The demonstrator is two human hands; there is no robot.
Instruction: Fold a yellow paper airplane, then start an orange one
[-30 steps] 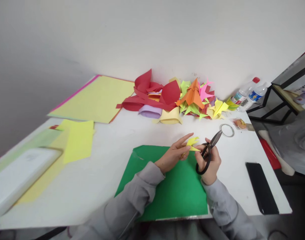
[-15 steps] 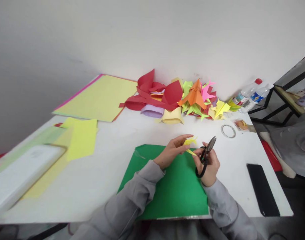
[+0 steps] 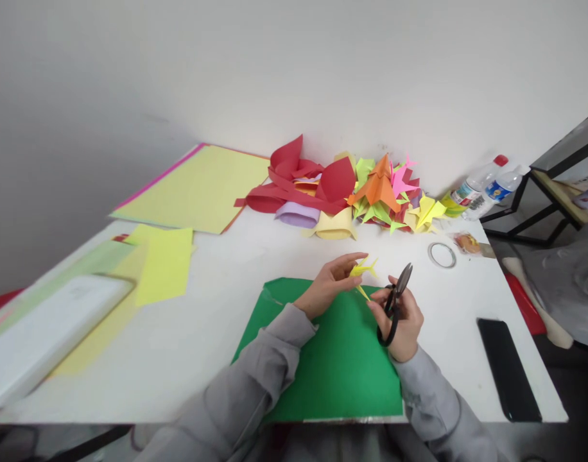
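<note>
Between the thumb and fingers of my left hand (image 3: pixel 331 284) is a small folded yellow paper piece (image 3: pixel 362 271) with pointed tips. My right hand (image 3: pixel 404 324) has a pair of black-handled scissors (image 3: pixel 397 298) hooked in it, blades pointing up and away. The thumb and fingertips of that hand are close to the lower tip of the yellow paper; whether they pinch it is too small to tell. Both hands are above a green sheet (image 3: pixel 342 359) on the white table (image 3: pixel 192 359).
Along the wall lie curled red paper shapes (image 3: pixel 284 189) and a pile of folded paper figures (image 3: pixel 378 186). Bottles (image 3: pixel 501 186), a tape ring (image 3: pixel 441 255) and a black phone (image 3: pixel 508 369) sit to the right. Yellow sheets (image 3: pixel 166 266) and a white box (image 3: pixel 58 333) are left.
The yellow paper has turned slightly in my left hand and shifted a little left, its pointed tips now more spread. My right hand still carries the scissors. The view has moved slightly.
</note>
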